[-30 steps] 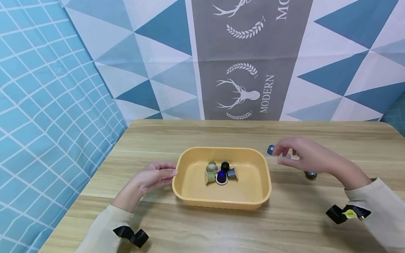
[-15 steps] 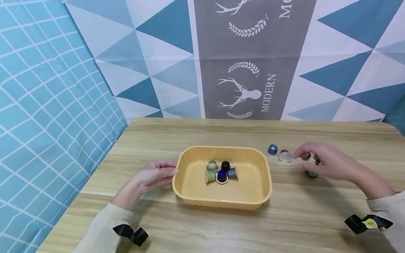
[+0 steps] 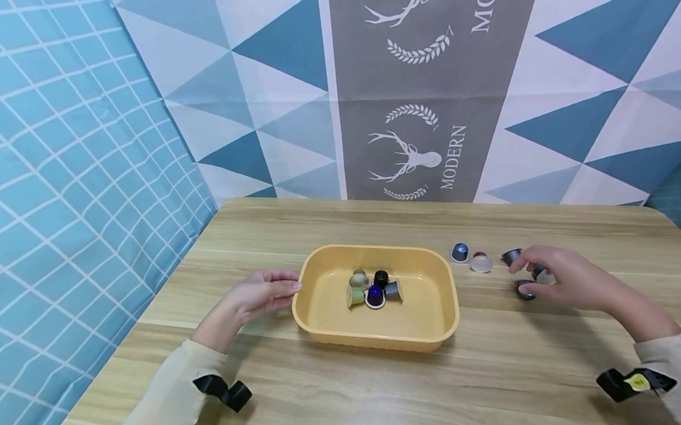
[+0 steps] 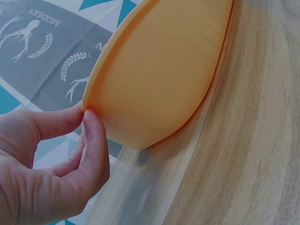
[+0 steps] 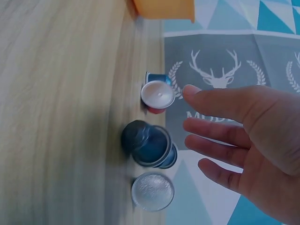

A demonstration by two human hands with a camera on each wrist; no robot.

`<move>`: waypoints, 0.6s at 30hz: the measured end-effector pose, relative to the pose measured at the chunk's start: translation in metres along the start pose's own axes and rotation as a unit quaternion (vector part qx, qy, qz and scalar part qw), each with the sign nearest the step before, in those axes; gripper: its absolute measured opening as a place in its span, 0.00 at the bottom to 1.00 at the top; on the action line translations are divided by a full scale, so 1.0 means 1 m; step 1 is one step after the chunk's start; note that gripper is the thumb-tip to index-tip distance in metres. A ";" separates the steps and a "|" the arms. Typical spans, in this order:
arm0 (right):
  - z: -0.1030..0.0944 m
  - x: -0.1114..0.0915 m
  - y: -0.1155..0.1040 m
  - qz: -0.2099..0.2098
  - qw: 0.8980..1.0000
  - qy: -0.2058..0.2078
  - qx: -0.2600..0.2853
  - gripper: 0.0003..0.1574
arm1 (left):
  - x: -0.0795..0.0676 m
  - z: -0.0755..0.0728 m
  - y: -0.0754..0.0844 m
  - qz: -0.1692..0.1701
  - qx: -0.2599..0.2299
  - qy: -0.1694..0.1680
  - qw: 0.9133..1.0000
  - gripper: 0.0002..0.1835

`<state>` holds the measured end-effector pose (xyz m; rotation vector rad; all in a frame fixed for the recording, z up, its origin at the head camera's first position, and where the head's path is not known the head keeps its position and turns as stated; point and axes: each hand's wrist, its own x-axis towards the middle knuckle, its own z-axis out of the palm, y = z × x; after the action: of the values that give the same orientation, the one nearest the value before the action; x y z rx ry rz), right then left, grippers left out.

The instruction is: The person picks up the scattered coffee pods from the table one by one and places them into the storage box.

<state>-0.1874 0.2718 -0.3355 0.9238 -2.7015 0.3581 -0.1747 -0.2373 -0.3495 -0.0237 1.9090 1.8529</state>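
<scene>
With thumb and finger my left hand [image 3: 260, 294] pinches the left rim of a yellow plastic tray [image 3: 373, 342]; the left wrist view shows that pinch on the rim [image 4: 87, 96]. A blue coffee capsule [image 3: 375, 296], a black one [image 3: 381, 278], a grey one [image 3: 393, 290] and two pale green ones lie together in the tray. My right hand [image 3: 570, 278] is over loose capsules right of it, fingertips near a dark capsule [image 3: 523, 291] and a grey capsule [image 3: 511, 256]. Its fingers [image 5: 220, 131] are spread around nothing in the right wrist view. Another capsule is partly hidden under the hand.
Between tray and right hand lie a blue capsule [image 3: 459, 252] and a red capsule [image 3: 481, 263] with its silver lid facing out. Everything rests on a wooden table [image 3: 363, 398]. A patterned cloth [image 3: 418, 112] hangs behind it, and a blue checked cloth [image 3: 54, 153] at the left.
My right hand has moved right, from beside the blue and red capsules to above the dark and grey ones. The left hand and the tray hold their places.
</scene>
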 end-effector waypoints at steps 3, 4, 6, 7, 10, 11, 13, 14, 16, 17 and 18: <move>0.003 -0.004 0.005 -0.009 1.000 0.004 0.002 0.22 | 0.000 0.000 0.000 0.000 -0.002 -0.002 1.000 0.16; 0.004 -0.006 0.007 -0.013 1.000 0.009 0.004 0.23 | 0.000 0.000 0.000 0.000 -0.002 -0.001 1.000 0.15; 0.005 -0.008 0.010 -0.017 1.000 0.012 0.012 0.24 | 0.000 0.000 0.000 0.000 -0.001 -0.001 1.000 0.16; 0.005 -0.009 0.011 -0.019 1.000 0.014 0.014 0.24 | 0.000 0.000 0.001 -0.001 0.000 -0.001 1.000 0.16; 0.007 -0.012 0.013 -0.017 1.000 0.018 0.017 0.25 | 0.000 0.000 0.001 0.000 0.002 -0.001 1.000 0.17; 0.007 -0.013 0.013 -0.017 1.000 0.019 0.017 0.26 | -0.001 0.000 0.001 0.000 0.001 0.000 1.000 0.17; 0.008 -0.014 0.014 -0.016 1.000 0.020 0.015 0.26 | -0.001 0.001 0.002 0.000 0.002 0.001 1.000 0.17; 0.009 -0.014 0.014 -0.016 1.000 0.021 0.015 0.27 | -0.001 0.001 0.002 0.000 0.002 0.001 1.000 0.17; 0.011 -0.015 0.016 -0.018 0.999 0.023 0.018 0.27 | -0.001 0.001 0.001 0.000 0.002 0.002 1.000 0.16; 0.012 -0.015 0.016 -0.020 0.999 0.023 0.018 0.27 | -0.001 0.001 0.001 0.000 0.002 0.002 1.000 0.16; 0.013 -0.015 0.017 -0.023 0.999 0.022 0.020 0.27 | -0.001 0.001 0.001 0.000 0.003 0.002 1.000 0.16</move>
<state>-0.1882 0.2893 -0.3549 0.9754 -2.6388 0.4207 -0.1737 -0.2365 -0.3481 -0.0253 1.9161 1.8486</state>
